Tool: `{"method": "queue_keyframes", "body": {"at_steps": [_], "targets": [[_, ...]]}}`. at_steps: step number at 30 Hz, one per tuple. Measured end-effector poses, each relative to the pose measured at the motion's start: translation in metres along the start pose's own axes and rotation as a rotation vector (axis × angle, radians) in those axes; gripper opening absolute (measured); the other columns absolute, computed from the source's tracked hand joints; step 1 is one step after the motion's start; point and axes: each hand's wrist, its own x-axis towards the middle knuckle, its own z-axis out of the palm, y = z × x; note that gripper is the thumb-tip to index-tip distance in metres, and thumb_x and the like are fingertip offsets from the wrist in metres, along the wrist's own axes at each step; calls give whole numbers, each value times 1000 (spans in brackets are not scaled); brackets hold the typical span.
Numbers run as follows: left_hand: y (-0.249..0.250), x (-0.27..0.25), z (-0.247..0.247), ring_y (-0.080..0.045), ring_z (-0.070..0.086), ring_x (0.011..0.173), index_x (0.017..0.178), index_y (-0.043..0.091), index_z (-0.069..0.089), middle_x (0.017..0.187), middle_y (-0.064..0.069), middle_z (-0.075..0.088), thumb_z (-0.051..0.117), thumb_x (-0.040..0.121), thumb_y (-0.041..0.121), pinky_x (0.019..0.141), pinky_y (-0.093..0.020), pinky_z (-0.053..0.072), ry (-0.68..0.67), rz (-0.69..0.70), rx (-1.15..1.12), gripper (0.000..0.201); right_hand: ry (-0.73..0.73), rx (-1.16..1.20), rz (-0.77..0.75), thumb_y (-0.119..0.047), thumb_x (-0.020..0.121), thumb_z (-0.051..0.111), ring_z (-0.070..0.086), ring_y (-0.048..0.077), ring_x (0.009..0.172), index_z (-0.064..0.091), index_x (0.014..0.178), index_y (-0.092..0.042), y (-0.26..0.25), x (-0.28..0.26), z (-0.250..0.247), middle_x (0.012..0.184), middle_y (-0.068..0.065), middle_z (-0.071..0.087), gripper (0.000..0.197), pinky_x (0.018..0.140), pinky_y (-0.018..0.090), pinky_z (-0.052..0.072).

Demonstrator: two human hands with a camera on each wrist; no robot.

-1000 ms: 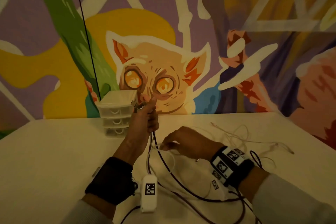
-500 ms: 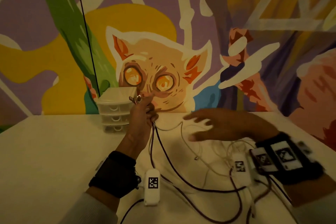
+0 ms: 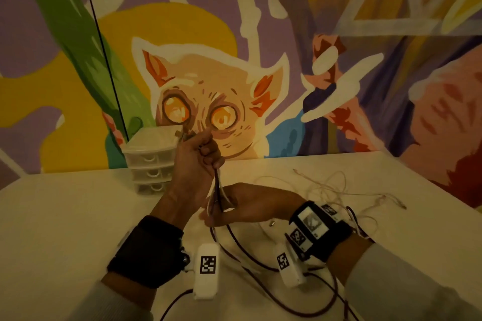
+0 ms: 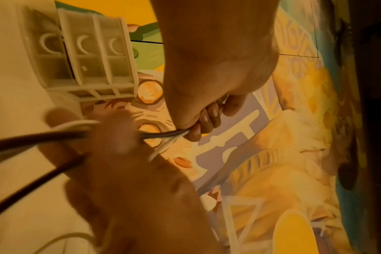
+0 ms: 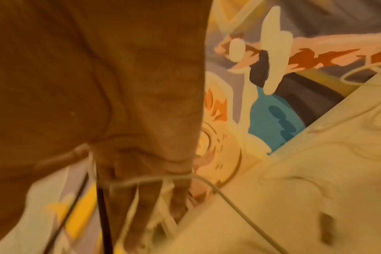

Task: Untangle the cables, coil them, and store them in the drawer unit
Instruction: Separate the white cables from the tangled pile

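The left hand (image 3: 198, 154) is raised above the middle of the tabletop (image 3: 65, 229), fist clamped round the plug ends of several cables (image 3: 217, 190), dark and white, which hang from it in a bunch. The right hand (image 3: 250, 206) sits just below, fingers curled about the same bunch; whether it truly grips or only lets the strands run through I cannot tell.

The cables look light, limp and smooth, so they should slide through a loose grip, yet they will likely snag wherever one crosses another. Holding at the plugs and stroking down seems the soundest way. The thin white cable (image 3: 339, 190) sprawled toward the right edge looks the most delicate and the most knotted.

The drawer unit (image 3: 150, 161) stands at the back edge, left of the hands, drawers closed. Wrist-camera leads and their white tagged boxes (image 3: 207, 271) lie near the front edge among the dark loops and may be mistaken for them.
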Motion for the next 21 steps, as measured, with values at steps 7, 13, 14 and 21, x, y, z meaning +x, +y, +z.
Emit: {"method": "queue_keyframes", "body": {"at_steps": [7, 13, 14, 21], "targets": [[40, 21, -33, -6, 24, 44, 74, 26, 42, 54, 12, 29, 50, 109, 20, 46, -23, 21, 231, 107, 83, 37, 279, -190, 108, -40, 106, 50, 70, 16, 72, 53, 102, -20, 23, -46, -27, 81, 0, 73, 21, 70, 35, 56], [36, 26, -69, -18, 45, 60, 89, 29, 51, 73, 2, 45, 45, 99, 65, 59, -26, 40, 378, 143, 617, 38, -277, -123, 340, -40, 105, 60, 74, 25, 98, 69, 115, -27, 28, -141, -77, 98, 1, 74, 18, 94, 39, 60], [22, 24, -73, -24, 54, 77, 103, 27, 59, 88, -5, 56, 41, 93, 74, 75, -35, 48, 336, 145, 747, 51, -288, -102, 333, -41, 102, 64, 74, 18, 103, 69, 121, -30, 28, -150, -81, 107, -3, 76, 22, 97, 37, 59], [-64, 14, -64, -8, 29, 54, 95, 23, 58, 73, 7, 43, 34, 108, 64, 49, -26, 23, 258, -79, 610, 49, 496, -121, 237, -51, 100, 60, 72, 1, 103, 73, 115, -40, 67, -147, -106, 109, -18, 77, 22, 97, 38, 60]]}}
